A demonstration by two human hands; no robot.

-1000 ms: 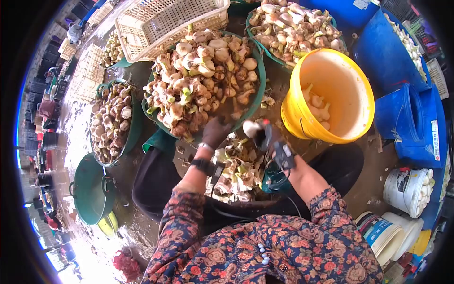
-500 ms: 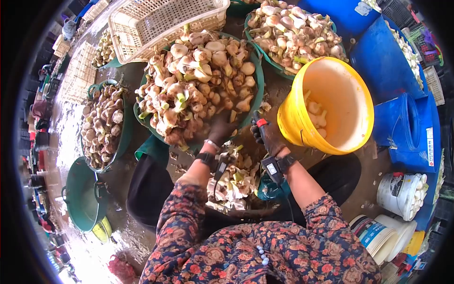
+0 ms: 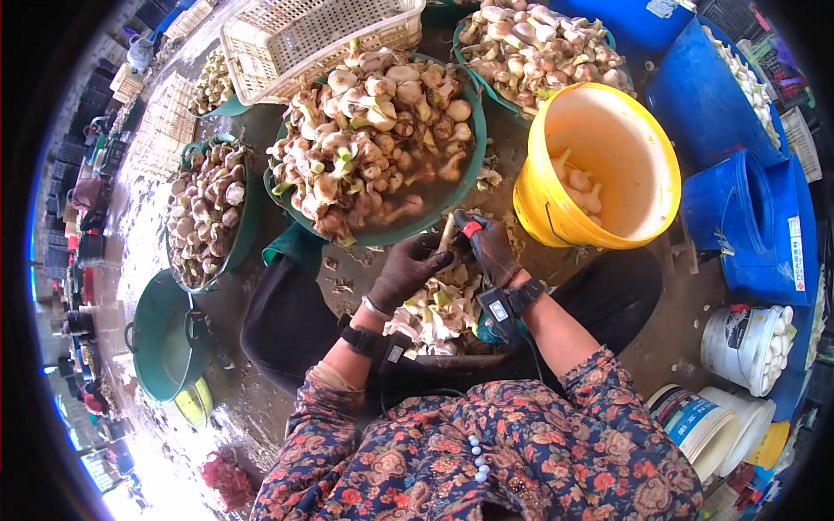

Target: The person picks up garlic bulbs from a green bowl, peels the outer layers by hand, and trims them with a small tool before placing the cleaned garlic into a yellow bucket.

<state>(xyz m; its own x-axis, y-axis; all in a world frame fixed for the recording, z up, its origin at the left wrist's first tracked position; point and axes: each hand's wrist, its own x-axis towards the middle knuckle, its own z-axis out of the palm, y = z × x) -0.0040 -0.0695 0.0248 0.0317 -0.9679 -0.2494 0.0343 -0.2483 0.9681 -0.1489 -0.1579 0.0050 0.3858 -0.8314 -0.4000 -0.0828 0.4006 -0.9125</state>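
My left hand (image 3: pixel 407 273), in a dark glove, is closed on a garlic bulb whose pale stalk (image 3: pixel 447 233) points up between my hands; most of the bulb is hidden by the fingers. Close beside it, my gloved right hand (image 3: pixel 493 250), a red band round one finger, is curled shut near the stalk. What it grips is hidden. Beyond both hands stands a green tub (image 3: pixel 476 165) heaped with unpeeled garlic bulbs (image 3: pixel 365 130). To the right, a tilted yellow bucket (image 3: pixel 638 200) holds several peeled bulbs (image 3: pixel 578 187). Below my hands lie loose garlic skins (image 3: pixel 434 317).
More garlic fills a tub (image 3: pixel 208 213) at left and another (image 3: pixel 539 52) at the back. A white plastic crate (image 3: pixel 321 39) rests behind the main tub. Blue bins (image 3: pixel 712 95) and white buckets (image 3: pixel 738 347) line the right. A green basin (image 3: pixel 165 334) stands at lower left.
My left hand has come back from the green tub toward my body, with a garlic bulb in it. It is now beside my right hand, which has stayed nearly in place.
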